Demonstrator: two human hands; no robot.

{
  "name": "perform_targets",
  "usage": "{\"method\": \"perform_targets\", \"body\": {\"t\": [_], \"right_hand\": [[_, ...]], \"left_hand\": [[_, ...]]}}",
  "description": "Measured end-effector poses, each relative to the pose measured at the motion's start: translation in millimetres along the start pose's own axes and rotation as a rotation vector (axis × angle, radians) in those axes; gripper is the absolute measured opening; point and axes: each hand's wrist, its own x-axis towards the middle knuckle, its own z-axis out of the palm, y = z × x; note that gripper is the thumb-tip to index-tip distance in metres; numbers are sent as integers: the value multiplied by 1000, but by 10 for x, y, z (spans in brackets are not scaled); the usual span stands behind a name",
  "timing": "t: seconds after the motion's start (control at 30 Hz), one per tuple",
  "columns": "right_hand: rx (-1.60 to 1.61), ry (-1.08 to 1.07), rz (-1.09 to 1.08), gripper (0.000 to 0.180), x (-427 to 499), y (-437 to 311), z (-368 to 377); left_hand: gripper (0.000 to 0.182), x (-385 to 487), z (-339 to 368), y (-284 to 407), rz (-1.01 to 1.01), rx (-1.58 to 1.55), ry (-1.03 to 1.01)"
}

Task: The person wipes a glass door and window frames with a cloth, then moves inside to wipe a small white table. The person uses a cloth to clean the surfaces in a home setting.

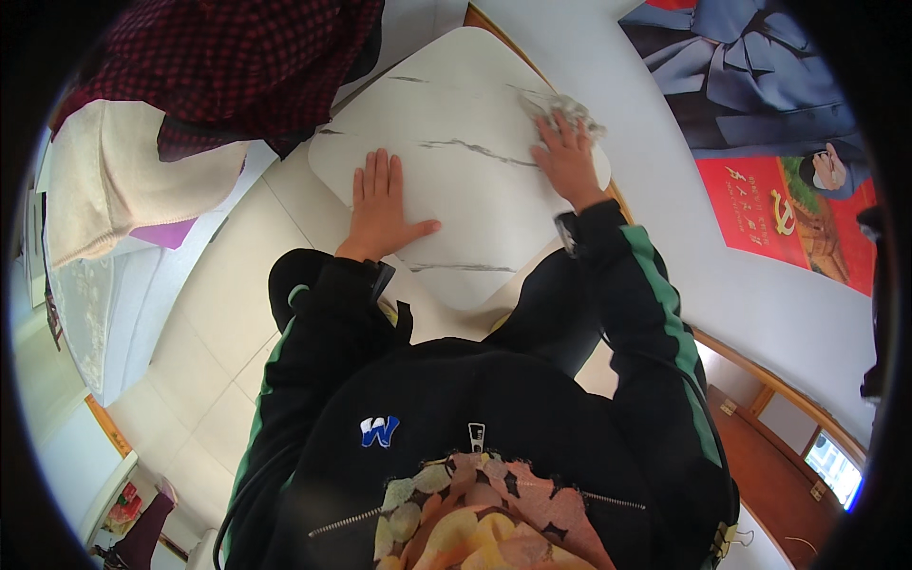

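Note:
A white marble-patterned tabletop (463, 206) with rounded corners and grey veins lies before me. My left hand (381, 203) rests flat on its left part, fingers apart and thumb pointing right, with nothing in it. Near the far right edge, my right hand (568, 160) presses its fingertips on a crumpled greyish-white cloth (573, 114), which is slightly blurred. The cloth lies on the tabletop and reaches its edge. The palm side of my right hand is hidden.
At the upper left, a red-and-black checked cloth (228, 64) and a cream blanket (135, 178) overlap a bed (128, 306). A white wall (620, 92) with a poster (784, 206) borders the table's right side. A brown door (769, 470) stands lower right.

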Motion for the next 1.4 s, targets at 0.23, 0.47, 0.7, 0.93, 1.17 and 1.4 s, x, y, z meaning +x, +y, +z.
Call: {"method": "perform_targets", "body": {"t": [0.23, 0.47, 0.7, 0.93, 1.17, 1.4], "right_hand": [[116, -216, -62, 64, -791, -674, -358], [388, -358, -299, 69, -479, -1220, -525], [187, -194, -121, 66, 136, -599, -75], [205, -111, 142, 62, -215, -35, -96], [238, -232, -183, 69, -353, -686, -260], [283, -163, -397, 68, 723, -1027, 18]], "left_hand": [[119, -2, -51, 49, -24, -1, -40], [122, -1, -41, -29, 14, -20, -52], [120, -21, 29, -63, 40, -35, -3], [120, -18, -28, -31, 6, -56, -37], [120, -19, -68, 4, -13, -44, -73], [122, -19, 3, -35, 24, -46, -13]]}}
